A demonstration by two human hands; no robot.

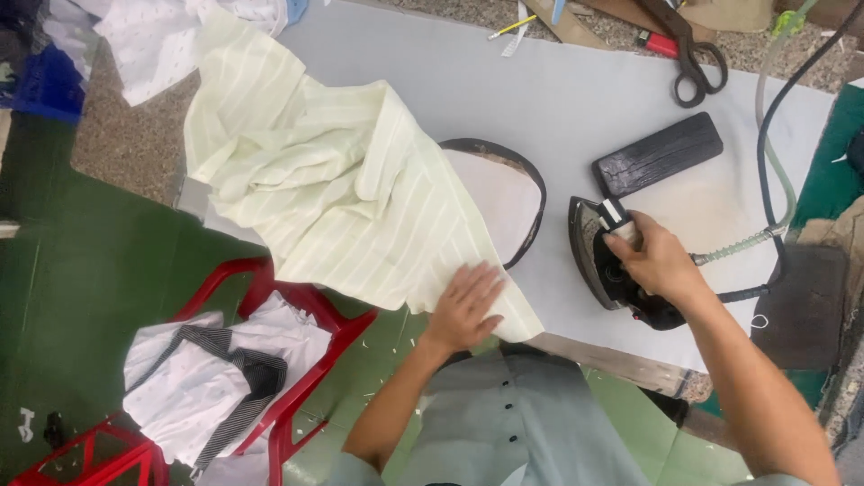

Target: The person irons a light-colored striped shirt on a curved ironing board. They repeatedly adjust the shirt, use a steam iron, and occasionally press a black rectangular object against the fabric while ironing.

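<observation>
Pinning down striped cloth, iron parked off to the side

Left hand (463, 306) flat and unclenched on the pale striped garment (342, 193) at the worktop (576, 90) near edge, keeping it taut over the pressing form (504, 193). Right hand (652, 261) wrapped round the iron (616, 265) handle, just clear of the fabric, beside the black block (657, 153).

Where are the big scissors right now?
The black scissors lie at the top right of the head view, on the far edge of the grey ironing table, beyond the black block.
</observation>
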